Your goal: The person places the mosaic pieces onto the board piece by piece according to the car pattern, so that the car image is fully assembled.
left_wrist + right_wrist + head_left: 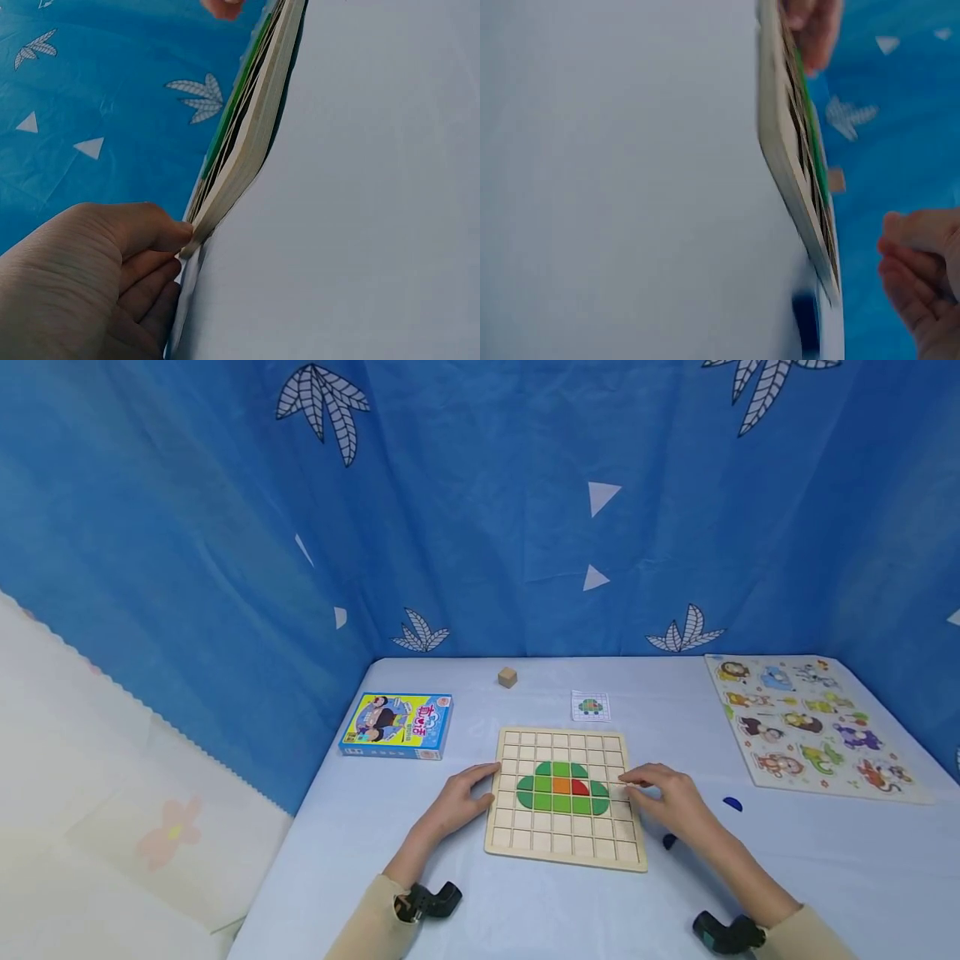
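Observation:
A wooden grid board (566,843) lies flat on the table, with green, orange and red tiles (561,786) set in its middle squares. At the board's left edge, my left hand (459,795) touches the rim with relaxed fingers; in the left wrist view its thumb (154,229) rests against the board's edge. My right hand (671,797) is by the board's right edge, its fingers loosely bent and thumb near the index finger. In the right wrist view those fingertips (900,244) stand apart from the board, and no piece shows between them.
A small picture card (590,706) and wooden cube (507,677) lie behind the board. Left stands a colourful box (397,725); right lies an animal puzzle board (813,727). Dark blue pieces lie near my right hand, one half-round piece (732,803) farther right. A blue curtain (525,527) hangs behind.

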The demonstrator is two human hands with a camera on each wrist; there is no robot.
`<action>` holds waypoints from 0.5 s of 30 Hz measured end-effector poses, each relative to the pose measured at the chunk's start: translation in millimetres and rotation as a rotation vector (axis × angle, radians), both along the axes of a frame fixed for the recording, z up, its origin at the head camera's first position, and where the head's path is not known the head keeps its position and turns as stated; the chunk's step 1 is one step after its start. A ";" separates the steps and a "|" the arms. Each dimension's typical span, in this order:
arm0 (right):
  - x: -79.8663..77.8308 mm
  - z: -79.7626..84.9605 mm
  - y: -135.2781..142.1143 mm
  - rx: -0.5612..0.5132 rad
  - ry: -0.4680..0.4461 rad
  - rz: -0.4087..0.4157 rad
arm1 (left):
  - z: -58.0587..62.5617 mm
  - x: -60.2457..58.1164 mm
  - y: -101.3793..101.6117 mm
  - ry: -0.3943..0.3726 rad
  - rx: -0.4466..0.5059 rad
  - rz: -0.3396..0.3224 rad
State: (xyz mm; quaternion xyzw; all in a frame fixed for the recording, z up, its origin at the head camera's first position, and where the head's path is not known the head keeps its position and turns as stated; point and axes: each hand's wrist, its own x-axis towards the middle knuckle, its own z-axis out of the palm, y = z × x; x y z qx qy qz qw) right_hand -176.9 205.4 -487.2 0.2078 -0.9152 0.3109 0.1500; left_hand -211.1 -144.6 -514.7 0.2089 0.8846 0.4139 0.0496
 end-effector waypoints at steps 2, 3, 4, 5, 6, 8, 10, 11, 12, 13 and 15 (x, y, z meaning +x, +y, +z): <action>4.0 0.4 14.9 0.002 0.007 -0.107 | -0.1 0.7 -0.1 -0.003 -0.002 -0.001; 6.0 -1.0 22.8 0.008 0.010 -0.155 | -0.2 1.0 -0.4 -0.002 -0.001 -0.002; 7.9 -2.3 30.2 0.017 0.012 -0.204 | -0.6 1.0 -0.8 0.002 -0.001 -0.003; 9.7 -3.3 36.6 0.024 0.009 -0.249 | -1.0 1.0 -1.3 0.010 -0.003 -0.004; 11.5 -4.2 41.9 0.033 -0.004 -0.290 | -0.9 0.9 -1.7 0.011 -0.003 -0.003; 13.6 -5.8 49.8 0.043 -0.051 -0.346 | -0.9 0.2 -2.3 0.011 -0.005 0.002; 15.2 -7.4 53.0 0.057 -0.089 -0.371 | -1.1 -0.6 -2.5 0.015 -0.007 0.003; 16.0 -8.5 53.3 0.061 -0.100 -0.370 | -0.9 -0.6 -2.4 0.015 -0.005 0.004; 16.4 -10.1 53.3 0.063 -0.101 -0.362 | -0.6 -0.6 -2.0 0.011 -0.002 0.004; 16.5 -11.6 52.9 0.061 -0.098 -0.354 | -0.6 -0.5 -1.5 0.012 -0.001 0.003; 17.4 -15.2 50.9 0.064 -0.076 -0.344 | -0.7 -0.3 -0.2 0.014 0.004 -0.005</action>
